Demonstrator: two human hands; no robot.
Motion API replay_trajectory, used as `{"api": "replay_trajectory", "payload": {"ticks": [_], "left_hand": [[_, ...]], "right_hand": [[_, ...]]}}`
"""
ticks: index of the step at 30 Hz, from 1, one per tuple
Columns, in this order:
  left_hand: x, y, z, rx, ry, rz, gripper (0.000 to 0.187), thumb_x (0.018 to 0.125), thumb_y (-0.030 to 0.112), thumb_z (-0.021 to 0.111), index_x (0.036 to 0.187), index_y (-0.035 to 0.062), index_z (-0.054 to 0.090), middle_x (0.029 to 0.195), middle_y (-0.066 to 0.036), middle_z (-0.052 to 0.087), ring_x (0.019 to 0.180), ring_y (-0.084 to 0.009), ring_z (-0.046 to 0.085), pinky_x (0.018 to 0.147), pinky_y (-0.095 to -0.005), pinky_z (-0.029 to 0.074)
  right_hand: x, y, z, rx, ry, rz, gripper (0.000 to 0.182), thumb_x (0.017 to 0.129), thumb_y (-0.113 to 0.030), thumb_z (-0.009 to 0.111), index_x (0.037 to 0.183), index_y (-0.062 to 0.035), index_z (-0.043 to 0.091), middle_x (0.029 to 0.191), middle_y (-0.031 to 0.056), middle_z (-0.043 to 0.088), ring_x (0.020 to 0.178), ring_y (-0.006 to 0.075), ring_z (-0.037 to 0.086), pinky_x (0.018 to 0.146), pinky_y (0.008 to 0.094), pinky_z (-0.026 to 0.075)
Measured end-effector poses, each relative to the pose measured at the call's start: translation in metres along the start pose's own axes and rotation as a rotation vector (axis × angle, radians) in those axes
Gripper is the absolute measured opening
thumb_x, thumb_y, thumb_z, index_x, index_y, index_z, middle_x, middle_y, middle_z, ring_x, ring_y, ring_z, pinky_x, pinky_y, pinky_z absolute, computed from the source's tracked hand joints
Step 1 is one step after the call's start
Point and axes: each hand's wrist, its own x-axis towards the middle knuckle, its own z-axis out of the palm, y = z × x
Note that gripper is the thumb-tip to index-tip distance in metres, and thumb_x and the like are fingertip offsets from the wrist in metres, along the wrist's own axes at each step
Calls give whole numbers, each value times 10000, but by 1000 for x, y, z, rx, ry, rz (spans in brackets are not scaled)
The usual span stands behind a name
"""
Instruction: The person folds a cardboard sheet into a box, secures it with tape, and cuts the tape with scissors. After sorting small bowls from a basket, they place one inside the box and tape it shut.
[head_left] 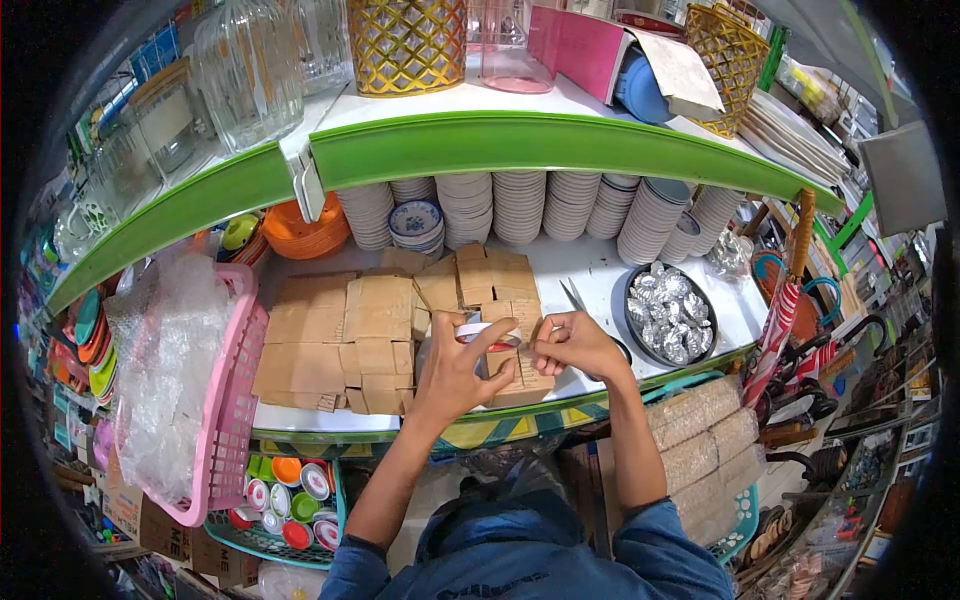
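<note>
My left hand [462, 362] is closed around a roll of tape [480, 330], whitish with some red on its inner side. Close beside it, my right hand [577, 345] has its thumb and fingers pinched together; what is between them is too small to make out. Under both hands lies a brown cardboard piece [512, 290]. To its left on the white shelf are several folded cardboard packets [310, 335] side by side. Scissors [573, 295] lie just beyond my right hand, which partly hides them.
A dark round tray of silvery foil-like pieces [670, 312] sits right of the scissors. Stacked bowls [518, 205] line the back beneath a green-edged shelf [480, 143]. A pink basket with bubble wrap [225, 400] stands left; wrapped packs [705, 440] and umbrellas [785, 310] are right.
</note>
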Motion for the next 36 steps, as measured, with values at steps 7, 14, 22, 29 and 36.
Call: {"api": "replay_trajectory", "payload": {"ticks": [7,14,22,29,36], "left_hand": [[0,3,-4,98,-8,17,520,680,296,810,1175,291,654,980,-130,410,891,-306,491,693,-404,487],[1,5,-6,173,22,89,560,630,307,849,1155,273,657,999,-142,410,925,-318,481,733,-428,483],[5,7,-11,193,-16,30,585,619,333,846,1169,264,656,999,-134,422,955,-333,452,811,-437,451],[-4,-2,2,8,79,14,822,613,211,862,1333,172,466,1066,-155,407,1024,-347,460,837,-443,468],[-10,-2,14,-225,79,-147,843,618,131,864,1334,137,420,1169,-154,330,1067,-293,458,861,-396,504]], "right_hand": [[3,-6,-1,-114,-64,13,143,862,-91,674,782,-14,585,703,81,684,593,99,646,524,208,517],[4,-7,-2,-120,-80,24,178,866,-114,681,756,-26,572,691,73,680,592,100,645,512,208,506],[6,-7,-5,-195,-94,32,205,850,-132,712,762,-46,548,645,54,655,555,86,609,480,209,453],[14,21,-9,-285,5,-152,309,833,-137,734,816,-105,428,671,-38,503,518,46,413,448,226,302],[0,22,4,6,36,30,329,842,-198,725,920,-127,413,712,-36,485,567,38,400,477,213,296]]}}
